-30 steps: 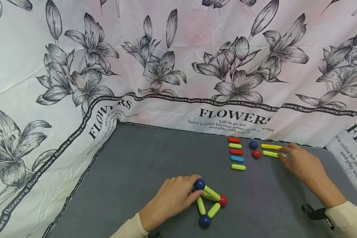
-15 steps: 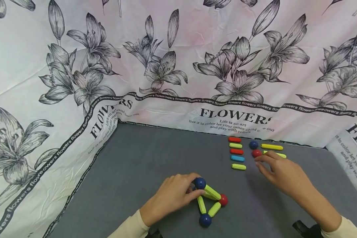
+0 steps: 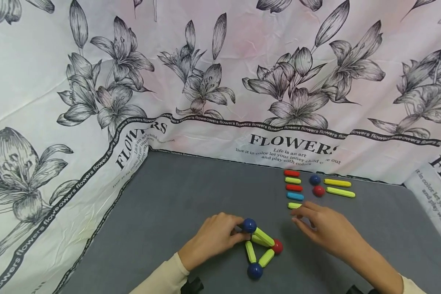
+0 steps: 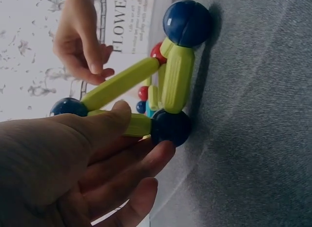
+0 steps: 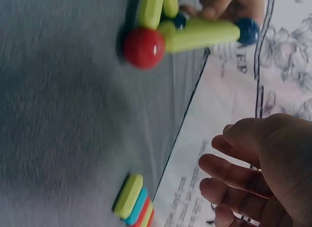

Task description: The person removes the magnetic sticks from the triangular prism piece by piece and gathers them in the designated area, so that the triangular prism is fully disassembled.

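Note:
Yellow-green magnetic rods and balls form a small pyramid frame on the grey table. Its blue top ball (image 3: 249, 225) stands raised over a red ball (image 3: 277, 246) and a front blue ball (image 3: 255, 270). My left hand (image 3: 214, 241) pinches the upright rod (image 4: 139, 124) between thumb and fingers; a further blue ball (image 4: 171, 128) sits at that rod's foot, hidden by the hand in the head view. To the frame's right, my right hand (image 3: 330, 230) hovers with loosely bent fingers and nothing in them. Its fingertips overlap a short yellow-green rod (image 3: 294, 206) in the head view.
Short rods, including a blue one (image 3: 295, 196) and a red one (image 3: 294, 188), lie in a column at the back right. Beside them are a loose blue ball (image 3: 315, 179), a loose red ball (image 3: 318, 190) and two longer rods (image 3: 340, 192). Flowered cloth (image 3: 206, 134) walls the table.
My right hand has drawn back from the long rods, moving left and nearer to the frame with nothing in it. My left hand keeps its hold, and the frame stands as before.

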A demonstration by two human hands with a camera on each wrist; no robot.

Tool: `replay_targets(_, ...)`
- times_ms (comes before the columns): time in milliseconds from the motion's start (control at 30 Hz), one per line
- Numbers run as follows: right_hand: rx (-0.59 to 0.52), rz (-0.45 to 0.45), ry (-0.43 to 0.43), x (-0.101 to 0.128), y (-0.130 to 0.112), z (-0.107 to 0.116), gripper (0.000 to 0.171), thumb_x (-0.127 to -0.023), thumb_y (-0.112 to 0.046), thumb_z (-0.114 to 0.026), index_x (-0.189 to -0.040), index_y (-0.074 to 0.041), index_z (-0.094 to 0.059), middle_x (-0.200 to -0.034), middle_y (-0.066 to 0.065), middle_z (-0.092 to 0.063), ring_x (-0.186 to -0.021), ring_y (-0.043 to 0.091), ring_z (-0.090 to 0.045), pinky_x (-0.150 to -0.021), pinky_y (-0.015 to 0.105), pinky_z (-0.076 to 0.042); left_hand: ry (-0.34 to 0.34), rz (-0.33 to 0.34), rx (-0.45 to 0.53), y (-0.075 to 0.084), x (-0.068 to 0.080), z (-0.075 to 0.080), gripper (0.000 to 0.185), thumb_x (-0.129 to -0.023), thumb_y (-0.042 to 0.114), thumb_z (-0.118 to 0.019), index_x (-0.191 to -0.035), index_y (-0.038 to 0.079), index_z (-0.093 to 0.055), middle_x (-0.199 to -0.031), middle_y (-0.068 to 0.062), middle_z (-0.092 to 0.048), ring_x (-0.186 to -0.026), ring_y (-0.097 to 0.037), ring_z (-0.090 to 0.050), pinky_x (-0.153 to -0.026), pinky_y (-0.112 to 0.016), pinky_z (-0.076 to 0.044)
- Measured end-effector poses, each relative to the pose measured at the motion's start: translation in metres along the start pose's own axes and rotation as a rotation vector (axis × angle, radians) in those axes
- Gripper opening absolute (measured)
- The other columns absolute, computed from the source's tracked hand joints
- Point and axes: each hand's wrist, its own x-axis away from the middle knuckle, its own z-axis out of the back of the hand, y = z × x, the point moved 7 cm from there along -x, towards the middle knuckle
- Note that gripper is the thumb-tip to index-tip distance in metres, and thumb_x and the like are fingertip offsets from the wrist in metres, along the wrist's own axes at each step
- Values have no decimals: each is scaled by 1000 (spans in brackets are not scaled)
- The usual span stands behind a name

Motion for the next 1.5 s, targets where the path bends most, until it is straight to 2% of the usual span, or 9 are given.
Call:
replay_targets(233, -60, 33, -39, -1, -24, -14, 23, -94, -25, -83, -116, -25, -78, -97, -18, -70, -72, -5, -55, -58, 20, -46, 2, -16, -25, -1, -1, -4, 14, -96, 38, -80, -104, 27, -81, -102, 9, -79, -86, 1, -72, -61, -18, -50)
replay_targets(333, -84, 31, -62, -5, -34, -19, 30, -96, -31, -81, -124, -26, -74, -95, -21, -67, -68, -4, -52, -57, 20, -43, 11, -15, -51, -2, -2, -5, 8, -95, 36, -82, -93, 30, -77, -86, 13, -74, -72, 2, -66, -55, -20, -46)
replay_targets(467, -108, 50, -67, -11, -47, -21, 39, -98, -38, -78, -134, -26, -69, -98, -20, -67, -66, -4, -50, -58, 20, -43, 10, -9, -74, -2, -3, -7, 17, -92, 34, -84, -86, 30, -70, -69, 17, -58, -57, 2, -51, -49, -21, -40)
replay_targets(667, -116, 127, -29, -23, -68, -22, 48, -99, -53, -72, -141, -31, -64, -104, -19, -64, -74, -3, -57, -60, 20, -46, 9, -12, -93, -3, -5, -8, 16, -89, 33, -87, -88, 29, -72, -68, 19, -57, -57, 5, -50, -51, -21, -41)
replay_targets(800, -97, 196, 6, -28, -79, -25, 52, -97, -59, -71, -140, -32, -66, -104, -17, -64, -80, -2, -60, -63, 21, -49, 7, -12, -103, -3, -6, -8, 21, -89, 35, -87, -82, 27, -69, -63, 18, -53, -54, 3, -48, -49, -21, -38)
replay_targets(1033, -63, 251, -17, -35, -91, -35, 48, -94, -54, -77, -133, -26, -70, -95, -16, -60, -69, -2, -44, -61, 20, -42, -1, 1, -130, -3, -3, -10, 35, -92, 39, -84, -70, 26, -60, -56, 17, -45, -48, 1, -42, -45, -21, -33)
replay_targets(1167, -71, 266, -18, -37, -94, -39, 43, -94, -47, -81, -127, -22, -71, -94, -15, -63, -69, -2, -46, -61, 20, -43, 15, -2, -144, -2, -2, -8, 46, -92, 42, -84, -62, 24, -53, -54, 17, -40, -46, 1, -37, -43, -22, -30)
replay_targets(1333, -63, 277, -4, -41, -99, -41, 38, -94, -47, -81, -121, -22, -72, -94, -16, -63, -68, -3, -46, -59, 19, -43, 31, -2, -180, -2, -3, -6, 48, -92, 37, -85, -59, 25, -51, -57, 16, -35, -48, 0, -31, -44, -21, -27)
replay_targets(1500, -59, 254, -41, -44, -100, -44, 29, -95, -43, -80, -113, -22, -71, -89, -15, -59, -63, -4, -42, -55, 17, -38, 14, 4, -170, -2, -3, -7, 50, -93, 35, -83, -58, 26, -48, -58, 16, -31, -48, -1, -28, -44, -21, -25)
